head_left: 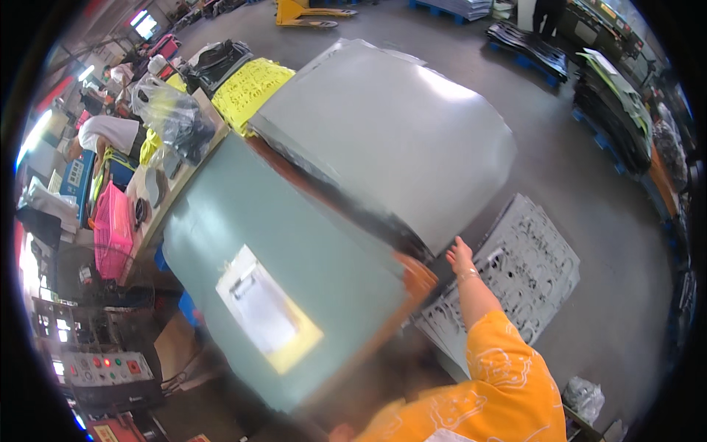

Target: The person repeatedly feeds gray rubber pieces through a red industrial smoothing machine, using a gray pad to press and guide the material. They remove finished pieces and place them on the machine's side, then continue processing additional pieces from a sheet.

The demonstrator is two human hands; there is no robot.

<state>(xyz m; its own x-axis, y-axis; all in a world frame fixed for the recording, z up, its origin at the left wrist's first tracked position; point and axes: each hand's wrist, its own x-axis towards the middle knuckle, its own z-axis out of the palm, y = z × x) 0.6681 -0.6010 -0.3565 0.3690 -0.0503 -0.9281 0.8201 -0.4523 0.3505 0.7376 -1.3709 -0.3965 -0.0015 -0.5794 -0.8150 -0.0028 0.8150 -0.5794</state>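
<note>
My right hand (461, 256) reaches forward with its fingers stretched out, beside the near corner of a stack of large light grey sheets (398, 118). Whether the fingertips touch that corner is hard to tell. A bracelet circles the wrist, below an orange sleeve. Only a blurred bit of my left hand (341, 433) shows at the lower edge, its fingers hidden. In front of me lies a stack of grey-green sheets (243, 199), with a clipboard (266, 306) holding white paper and a yellow sheet on top. Under my right forearm is a pile of grey sheets with cut-out holes (541, 258).
At left, a workbench (180, 195) carries a clear plastic bag (166, 110) and yellow punched sheets (250, 92). A pink basket (112, 232) and a control panel (107, 374) stand nearer. A person (110, 136) bends at far left. Loaded pallets (526, 62) and a yellow pallet truck (294, 13) lie beyond.
</note>
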